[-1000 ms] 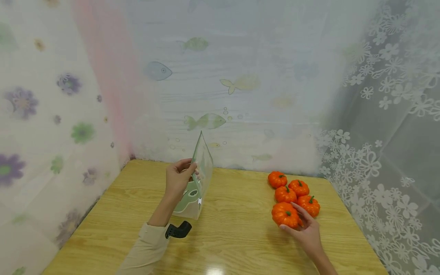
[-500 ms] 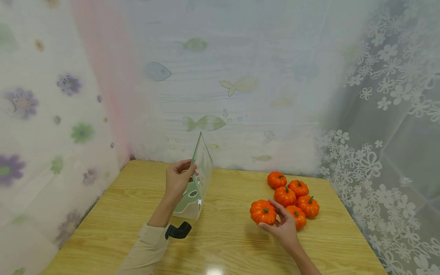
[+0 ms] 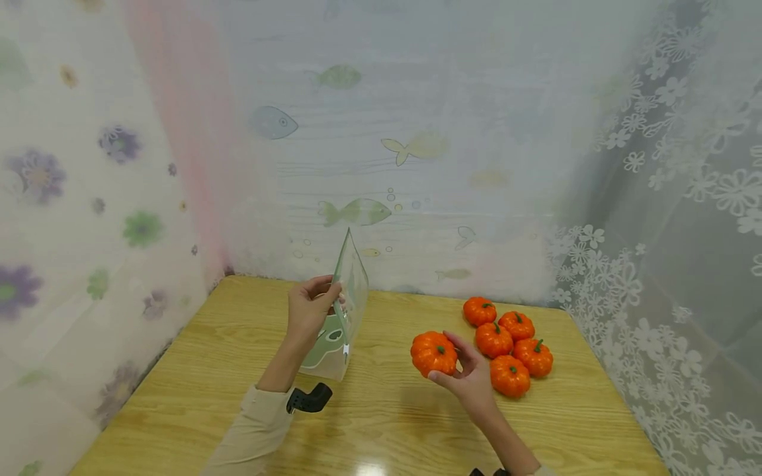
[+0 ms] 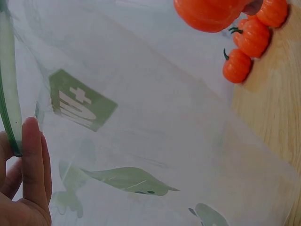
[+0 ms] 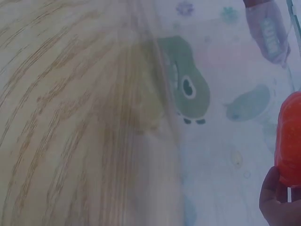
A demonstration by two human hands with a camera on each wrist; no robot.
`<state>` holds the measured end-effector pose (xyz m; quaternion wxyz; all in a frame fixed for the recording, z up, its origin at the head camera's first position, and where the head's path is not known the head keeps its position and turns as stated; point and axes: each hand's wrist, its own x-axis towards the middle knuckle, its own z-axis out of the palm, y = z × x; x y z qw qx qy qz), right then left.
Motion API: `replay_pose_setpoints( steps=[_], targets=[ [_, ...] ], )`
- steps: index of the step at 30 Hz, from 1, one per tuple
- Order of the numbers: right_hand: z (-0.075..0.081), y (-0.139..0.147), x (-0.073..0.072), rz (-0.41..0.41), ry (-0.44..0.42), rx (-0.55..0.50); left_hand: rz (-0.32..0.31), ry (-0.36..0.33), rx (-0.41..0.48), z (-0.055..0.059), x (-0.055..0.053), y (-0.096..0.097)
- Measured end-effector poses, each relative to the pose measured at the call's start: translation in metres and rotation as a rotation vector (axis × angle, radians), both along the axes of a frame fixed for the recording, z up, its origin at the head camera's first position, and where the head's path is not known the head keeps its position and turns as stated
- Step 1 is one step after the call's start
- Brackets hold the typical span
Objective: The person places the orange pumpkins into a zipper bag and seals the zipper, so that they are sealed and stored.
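Note:
My left hand (image 3: 306, 314) pinches the rim of a clear zip bag (image 3: 355, 291), which stands on the table with its mouth spread. The bag has a green zip edge and printed green animals, also plain in the left wrist view. Fingers and thumb of my right hand (image 3: 473, 390) grip a small orange pumpkin (image 3: 433, 354) with a green stem, above the table just right of the bag. The left wrist view shows the underside of this pumpkin (image 4: 207, 12) at its top edge; in the right wrist view the pumpkin (image 5: 290, 136) is cut off at the right.
Several more orange pumpkins (image 3: 494, 340) sit in a cluster at the right of the wooden table (image 3: 393, 423). Curtains (image 3: 476, 198) printed with fish and flowers close in the back and sides. A black wrist mount (image 3: 309, 398) sticks out from my left sleeve.
My right hand has carried the pumpkin leftward from the cluster toward the bag and slightly up, uncovering another pumpkin behind it. The left hand and the bag stay put.

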<state>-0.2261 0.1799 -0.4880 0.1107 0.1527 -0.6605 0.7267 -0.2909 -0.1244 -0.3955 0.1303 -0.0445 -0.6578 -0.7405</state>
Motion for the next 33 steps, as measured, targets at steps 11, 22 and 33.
replay_pose_setpoints(
  steps=[11,22,33],
  targets=[
    [0.020,-0.020,-0.003,0.060,0.023,-0.017,-0.014,0.011,0.021,0.000,-0.001,0.001],
    [0.045,-0.030,-0.006,0.073,0.052,0.007,-0.015,0.003,0.012,-0.001,0.000,0.000],
    [0.073,-0.050,-0.010,0.083,0.065,-0.030,-0.011,-0.023,-0.015,-0.002,0.000,0.001]
  ],
)
